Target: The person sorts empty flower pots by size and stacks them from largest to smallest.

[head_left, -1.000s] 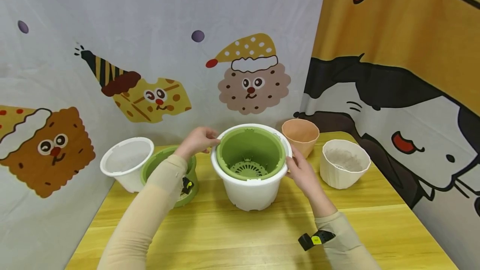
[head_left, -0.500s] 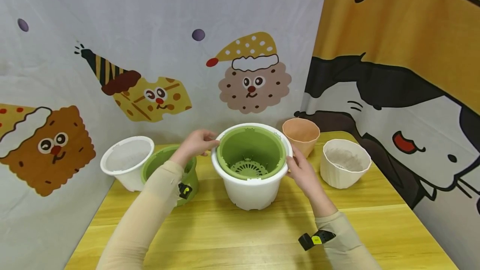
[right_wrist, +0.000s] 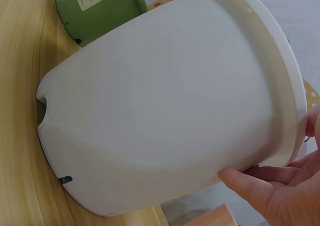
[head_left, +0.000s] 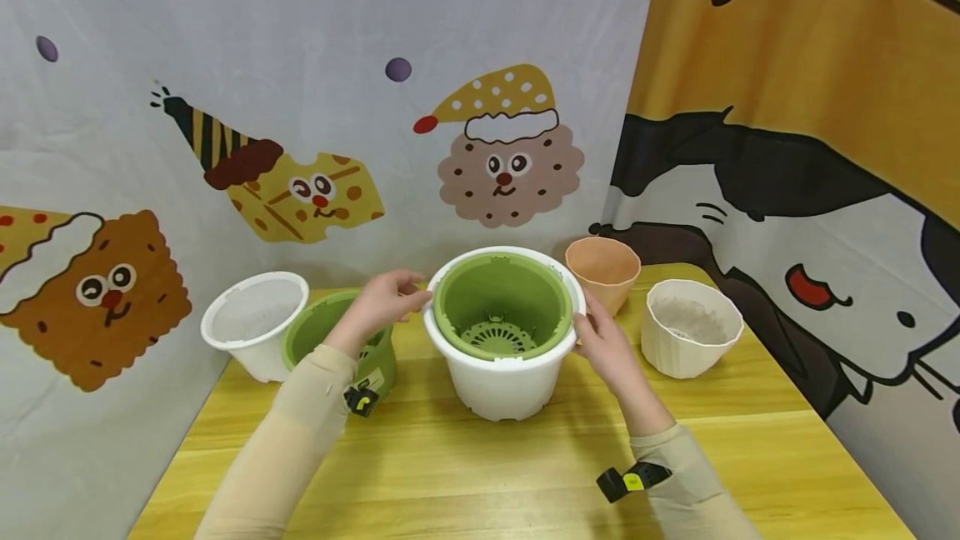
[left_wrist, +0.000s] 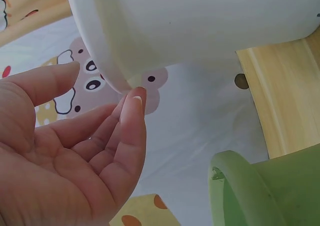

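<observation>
A white flowerpot point(head_left: 504, 390) stands upright on the table, with a green flowerpot point(head_left: 502, 294) nested inside it. Slots pierce the green pot's floor. My left hand point(head_left: 386, 307) is at the left of the white rim; in the left wrist view the thumb stands off the pot, and a fingertip is at the rim's underside, contact uncertain. On the opposite side, my right hand point(head_left: 606, 344) grips the rim, thumb at its edge and fingers against the wall below, as the right wrist view shows.
A second white pot point(head_left: 255, 340) and another green pot point(head_left: 382, 365) with a label stand at left, partly behind the left forearm. An orange pot point(head_left: 602, 269) and a cream fluted pot point(head_left: 686, 340) stand at right. A printed cloth point(head_left: 337, 40) hangs behind the table point(head_left: 487, 482).
My left hand has moved slightly left, its thumb coming off the white pot's rim. The right hand and the nested pots have stayed in place.
</observation>
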A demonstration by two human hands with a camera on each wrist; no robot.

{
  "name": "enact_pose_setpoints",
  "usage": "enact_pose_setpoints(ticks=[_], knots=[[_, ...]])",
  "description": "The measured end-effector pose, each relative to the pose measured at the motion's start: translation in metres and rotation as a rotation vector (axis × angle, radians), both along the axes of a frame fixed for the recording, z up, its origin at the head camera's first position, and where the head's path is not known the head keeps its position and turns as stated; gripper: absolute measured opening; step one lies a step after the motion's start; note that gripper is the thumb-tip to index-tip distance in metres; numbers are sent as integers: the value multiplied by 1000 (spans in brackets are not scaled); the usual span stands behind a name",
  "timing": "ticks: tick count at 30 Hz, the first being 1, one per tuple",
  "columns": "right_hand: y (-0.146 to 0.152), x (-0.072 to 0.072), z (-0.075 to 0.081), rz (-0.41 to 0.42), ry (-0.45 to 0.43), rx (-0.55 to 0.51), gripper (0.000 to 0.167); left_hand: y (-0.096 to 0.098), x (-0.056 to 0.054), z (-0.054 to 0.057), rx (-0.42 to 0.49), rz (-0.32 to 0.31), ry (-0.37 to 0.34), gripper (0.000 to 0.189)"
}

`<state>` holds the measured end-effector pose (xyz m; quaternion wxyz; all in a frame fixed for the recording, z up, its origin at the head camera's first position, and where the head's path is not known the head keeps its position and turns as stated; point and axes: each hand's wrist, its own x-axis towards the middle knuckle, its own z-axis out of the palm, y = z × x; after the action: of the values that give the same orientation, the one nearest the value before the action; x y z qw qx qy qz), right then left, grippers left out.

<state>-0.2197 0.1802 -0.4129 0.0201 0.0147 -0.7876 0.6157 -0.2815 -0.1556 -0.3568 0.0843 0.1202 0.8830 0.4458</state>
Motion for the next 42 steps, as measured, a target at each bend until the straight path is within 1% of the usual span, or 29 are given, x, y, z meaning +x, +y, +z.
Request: enact_pose_setpoints(ticks=[4,8,10,15,21,23,28,31,36,42], knots=[[0,0,0,-1,-2,-3,55,-3,6,-1,-10,6,29,52],[0,0,-1,-4,-6,1,55,-7,13,-2,-53,20,85,51],[-1,0,-1,-5,-9,2,55,-10,16,-2,-75,35,103,52],[-1,1,0,-8,-13,12,55,-18,24,-2,-99,65,110,54],[-1,2,2,-10,-11,21,56,-27,33,-1,-93,91,138,56],[-1,2,2,-8,-9,20,56,-31,36,-1,-98,95,155,57],[-2,2,2,-5,-8,18,56,-45,42,-2,-119,123,170,58],[-1,2,2,-11,-7,17,55,-53,45,-2,-107,137,172,58],[-1,1,1,-15,-5,16,55,-68,50,-1,-86,154,196,57],[-1,0,0,-17,-5,12,55,-86,55,0,-119,184,210,58]])
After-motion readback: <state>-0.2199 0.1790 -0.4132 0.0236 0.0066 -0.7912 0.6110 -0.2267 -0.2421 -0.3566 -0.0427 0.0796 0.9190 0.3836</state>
